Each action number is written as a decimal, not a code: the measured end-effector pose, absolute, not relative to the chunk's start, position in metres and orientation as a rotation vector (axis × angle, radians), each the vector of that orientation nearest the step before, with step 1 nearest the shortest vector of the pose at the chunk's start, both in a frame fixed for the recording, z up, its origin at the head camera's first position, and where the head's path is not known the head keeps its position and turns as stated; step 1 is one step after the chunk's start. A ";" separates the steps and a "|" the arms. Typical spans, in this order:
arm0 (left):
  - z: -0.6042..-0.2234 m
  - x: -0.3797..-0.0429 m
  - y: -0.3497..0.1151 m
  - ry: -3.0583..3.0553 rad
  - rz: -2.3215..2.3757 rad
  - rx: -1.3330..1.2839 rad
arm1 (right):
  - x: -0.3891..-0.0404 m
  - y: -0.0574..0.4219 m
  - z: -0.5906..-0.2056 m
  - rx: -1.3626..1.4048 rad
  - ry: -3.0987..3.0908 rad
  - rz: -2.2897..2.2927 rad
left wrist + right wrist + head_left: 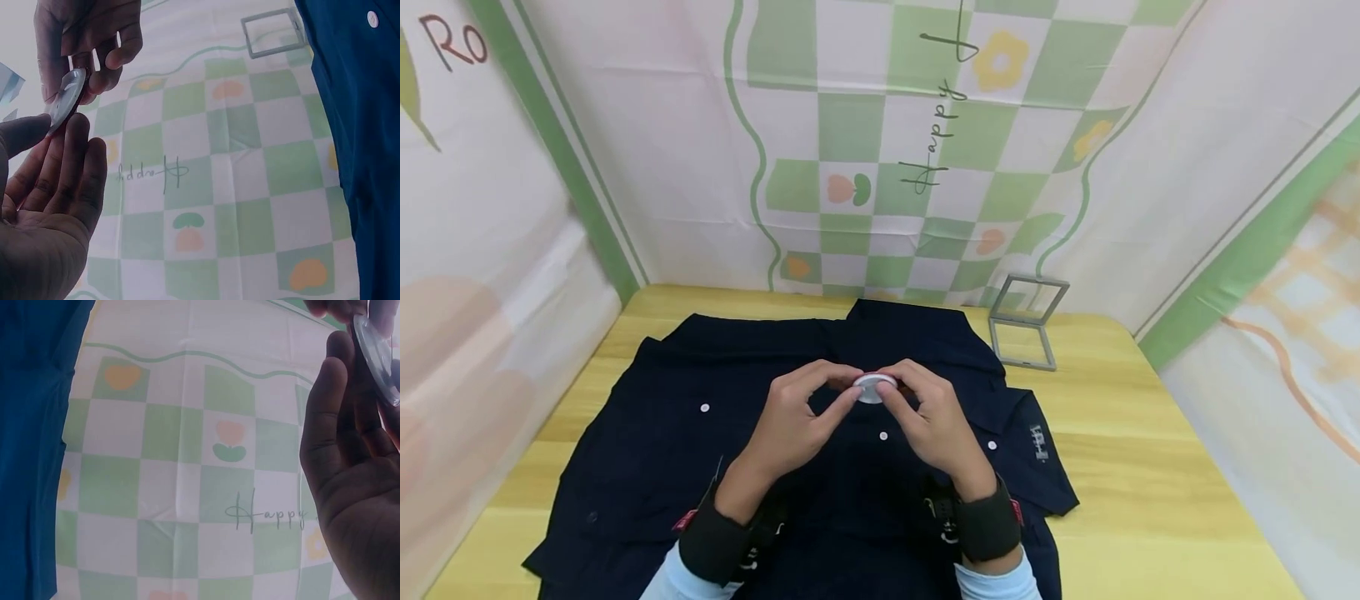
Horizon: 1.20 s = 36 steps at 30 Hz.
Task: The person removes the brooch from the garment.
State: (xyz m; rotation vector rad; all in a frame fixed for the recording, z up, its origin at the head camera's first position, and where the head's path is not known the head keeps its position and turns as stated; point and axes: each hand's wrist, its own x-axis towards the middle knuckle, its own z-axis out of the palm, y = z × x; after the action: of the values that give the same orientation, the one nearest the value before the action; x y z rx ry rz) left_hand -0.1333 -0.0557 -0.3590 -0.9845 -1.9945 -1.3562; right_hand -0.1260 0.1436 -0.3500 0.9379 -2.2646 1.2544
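Note:
A small round disc (871, 390), with a pale rim, a greyish face and a reddish far edge, is held up over a dark navy shirt (647, 467). My left hand (796, 418) pinches its left side between thumb and fingers. On the opposite side, my right hand (937, 419) grips it the same way. Seen from the left wrist, the disc (67, 100) is tilted nearly edge-on, with a dark red back. Part of it is cut off at the edge of the right wrist view, where my right fingers (328, 384) lie behind it.
The shirt, with white buttons, is spread over a wooden table (1150, 467). At the back right stands an opened grey-framed clear case (1028, 364), its lid raised. Printed cloth (917, 200) with green checks hangs behind the table, and more cloth closes off both sides.

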 end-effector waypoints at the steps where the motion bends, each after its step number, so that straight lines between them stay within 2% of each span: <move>1: -0.359 -0.134 -0.055 -1.998 -1.364 -0.989 | -0.125 0.145 -0.351 0.936 -2.261 1.256; 10: -0.354 -0.137 -0.054 -1.993 -1.509 -0.968 | -0.121 0.152 -0.350 0.859 -2.260 1.369; 18: -0.353 -0.137 -0.063 -1.964 -1.611 -0.887 | -0.114 0.135 -0.344 0.602 -2.155 2.083; 22: -0.353 -0.136 -0.064 -1.947 -1.655 -0.891 | -0.113 0.126 -0.344 0.540 -2.100 2.293; 36: -0.356 -0.136 -0.068 -1.925 -1.651 -0.906 | -0.114 0.114 -0.348 0.556 -2.192 2.239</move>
State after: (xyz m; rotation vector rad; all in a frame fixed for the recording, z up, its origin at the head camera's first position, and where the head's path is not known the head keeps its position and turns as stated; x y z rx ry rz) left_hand -0.1357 -0.0675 -0.3557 -0.9059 -1.9255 -1.6515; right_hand -0.1136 0.1138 -0.3478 0.5563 -2.1915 2.2392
